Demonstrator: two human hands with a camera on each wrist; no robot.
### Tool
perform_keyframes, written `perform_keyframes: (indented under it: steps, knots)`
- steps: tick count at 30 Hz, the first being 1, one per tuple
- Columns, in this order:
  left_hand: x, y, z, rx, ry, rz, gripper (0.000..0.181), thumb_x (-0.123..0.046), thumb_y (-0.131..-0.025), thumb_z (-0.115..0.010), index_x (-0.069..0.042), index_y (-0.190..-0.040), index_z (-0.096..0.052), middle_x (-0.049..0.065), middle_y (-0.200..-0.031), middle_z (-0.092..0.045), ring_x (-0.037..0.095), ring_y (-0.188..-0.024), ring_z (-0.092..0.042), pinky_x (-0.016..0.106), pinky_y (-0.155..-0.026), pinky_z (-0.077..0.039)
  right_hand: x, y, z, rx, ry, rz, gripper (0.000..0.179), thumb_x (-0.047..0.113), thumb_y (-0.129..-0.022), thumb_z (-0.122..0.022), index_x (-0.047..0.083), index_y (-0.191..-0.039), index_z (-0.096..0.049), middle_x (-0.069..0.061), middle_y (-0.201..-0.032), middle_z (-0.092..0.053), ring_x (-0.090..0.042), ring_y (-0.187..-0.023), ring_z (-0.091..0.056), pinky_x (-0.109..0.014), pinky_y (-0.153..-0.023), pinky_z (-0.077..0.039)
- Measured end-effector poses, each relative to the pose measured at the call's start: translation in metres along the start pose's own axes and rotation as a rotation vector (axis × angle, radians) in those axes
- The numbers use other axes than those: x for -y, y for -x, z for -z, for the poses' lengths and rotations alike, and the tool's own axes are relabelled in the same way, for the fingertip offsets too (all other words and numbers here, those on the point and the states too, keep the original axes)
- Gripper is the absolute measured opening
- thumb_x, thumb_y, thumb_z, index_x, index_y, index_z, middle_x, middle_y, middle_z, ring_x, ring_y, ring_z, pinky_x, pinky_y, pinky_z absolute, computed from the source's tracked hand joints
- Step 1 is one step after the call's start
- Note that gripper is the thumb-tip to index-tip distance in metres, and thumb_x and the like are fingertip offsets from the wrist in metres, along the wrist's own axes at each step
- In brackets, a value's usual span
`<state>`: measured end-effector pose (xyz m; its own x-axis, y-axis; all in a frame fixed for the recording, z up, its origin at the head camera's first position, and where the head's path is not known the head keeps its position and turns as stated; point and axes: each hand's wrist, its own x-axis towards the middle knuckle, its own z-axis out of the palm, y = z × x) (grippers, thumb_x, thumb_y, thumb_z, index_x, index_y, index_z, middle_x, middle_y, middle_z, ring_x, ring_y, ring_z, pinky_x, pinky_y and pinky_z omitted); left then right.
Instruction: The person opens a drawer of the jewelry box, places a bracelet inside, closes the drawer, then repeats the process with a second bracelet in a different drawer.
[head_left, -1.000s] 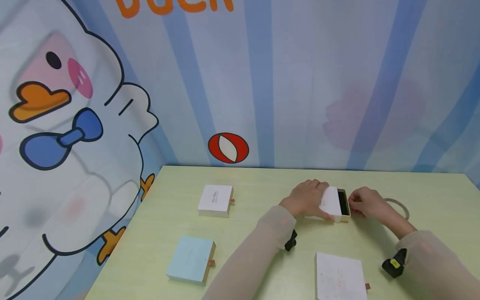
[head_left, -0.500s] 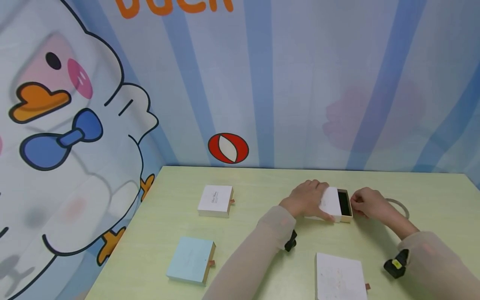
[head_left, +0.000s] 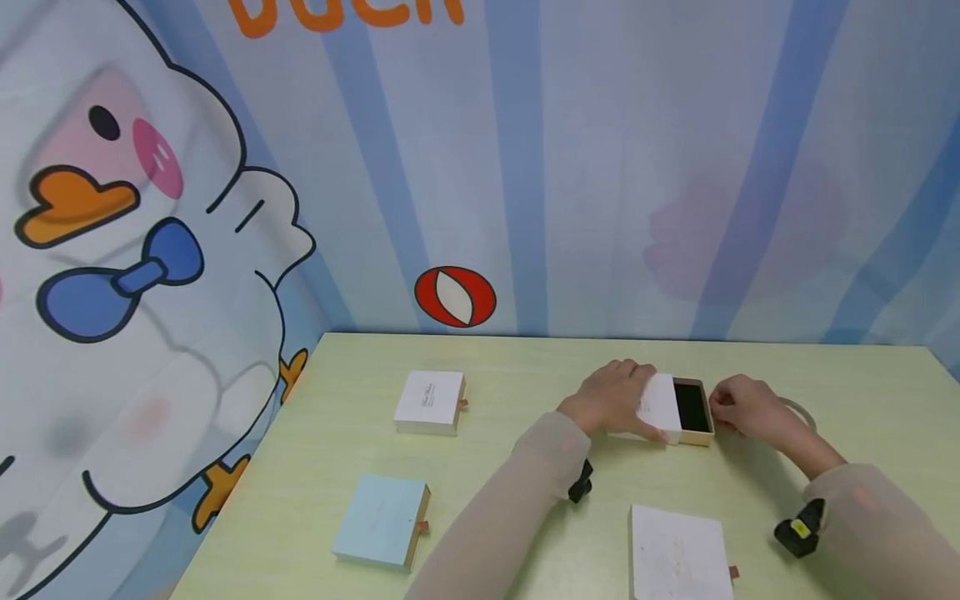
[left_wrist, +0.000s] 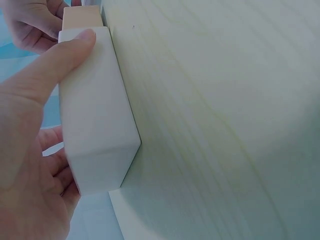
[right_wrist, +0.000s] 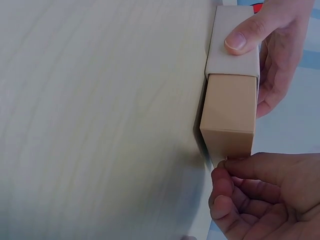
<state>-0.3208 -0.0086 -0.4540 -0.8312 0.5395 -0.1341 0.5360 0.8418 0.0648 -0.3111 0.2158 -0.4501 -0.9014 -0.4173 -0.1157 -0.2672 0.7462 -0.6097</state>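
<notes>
A white drawer-style box (head_left: 660,407) lies at the back right of the table, its tan inner drawer (right_wrist: 229,102) partly out on the right and dark inside. My left hand (head_left: 611,396) grips the white sleeve, thumb along the near side and fingers round the far side, as the left wrist view shows. At the drawer's end, my right hand (head_left: 750,408) pinches with thumb and forefinger. Its fingers hide what they pinch; similar boxes nearby carry a small brown pull tab at that spot.
A small white box (head_left: 431,402) sits back left, a light blue box (head_left: 382,518) front left, and a larger white box (head_left: 678,554) front right. Behind my right wrist curves a grey band (head_left: 801,410). A printed backdrop (head_left: 600,167) rises behind the table.
My right hand has moved a little to the right, and the drawer has slid further out of its sleeve, showing more dark interior. My left hand stays in place on the sleeve.
</notes>
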Motion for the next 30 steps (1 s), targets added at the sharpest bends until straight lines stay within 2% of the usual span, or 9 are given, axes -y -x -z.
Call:
perform_keyframes:
  steps: [10,15,30]
  knots:
    - [0.0003,-0.0020,-0.0025,0.006,-0.010,-0.012,0.104,-0.075,-0.078,-0.065,-0.020,-0.157,-0.027,-0.004,-0.150,-0.039,0.010,-0.133,-0.038,0.021,-0.109,-0.030,-0.0052,0.0019,0.0008,0.013,0.014,-0.005,0.020,-0.003,-0.095,-0.050,0.000,-0.078,-0.058,-0.001,-0.059,-0.051,-0.015,-0.051,-0.046,-0.032,-0.052,-0.038]
    - [0.0010,-0.0023,-0.0011,0.004,-0.013,-0.010,0.104,-0.075,-0.078,-0.065,-0.020,-0.157,-0.027,-0.004,-0.150,-0.039,0.011,-0.133,-0.038,0.021,-0.109,-0.030,-0.0045,0.0025,0.0040,0.021,0.044,-0.012,0.022,-0.002,-0.096,-0.048,0.002,-0.077,-0.058,-0.002,-0.058,-0.051,-0.015,-0.050,-0.046,-0.033,-0.053,-0.038]
    - [-0.0001,0.0010,0.0018,0.010,0.005,-0.008,0.103,-0.074,-0.079,-0.066,-0.019,-0.157,-0.027,-0.004,-0.151,-0.038,0.011,-0.134,-0.038,0.021,-0.110,-0.029,-0.0039,0.0043,0.0058,0.045,0.042,-0.035,0.022,0.000,-0.098,-0.049,0.002,-0.078,-0.058,-0.002,-0.061,-0.052,-0.016,-0.052,-0.047,-0.034,-0.053,-0.039]
